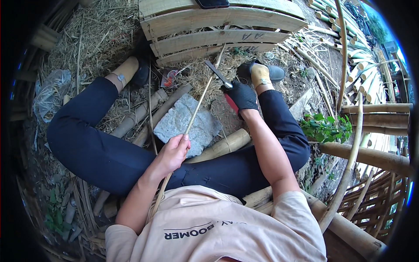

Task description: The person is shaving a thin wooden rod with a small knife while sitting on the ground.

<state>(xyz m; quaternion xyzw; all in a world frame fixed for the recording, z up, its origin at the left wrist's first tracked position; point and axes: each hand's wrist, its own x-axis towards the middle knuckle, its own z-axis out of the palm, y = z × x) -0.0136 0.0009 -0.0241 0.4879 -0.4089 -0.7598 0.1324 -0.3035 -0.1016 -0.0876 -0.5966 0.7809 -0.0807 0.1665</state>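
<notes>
My bare left hand (174,152) is closed around a long, thin bamboo strip (199,104). The strip slants from beside my torso, over a flat grey stone (172,120), up towards a wooden crate. On my right hand (241,97) is a black glove with a red palm edge, and its fingers grip a knife (218,74). The knife's flat blade points up and to the left, lying across or just above the strip; whether they touch I cannot tell.
The slatted wooden crate (227,19) stands ahead, a dark phone (212,3) on top. Bamboo poles (371,78) are stacked at the far right. A bent pole (349,170) rises by my right side. Straw (98,43) covers the ground, with a plastic bag (48,94) at left.
</notes>
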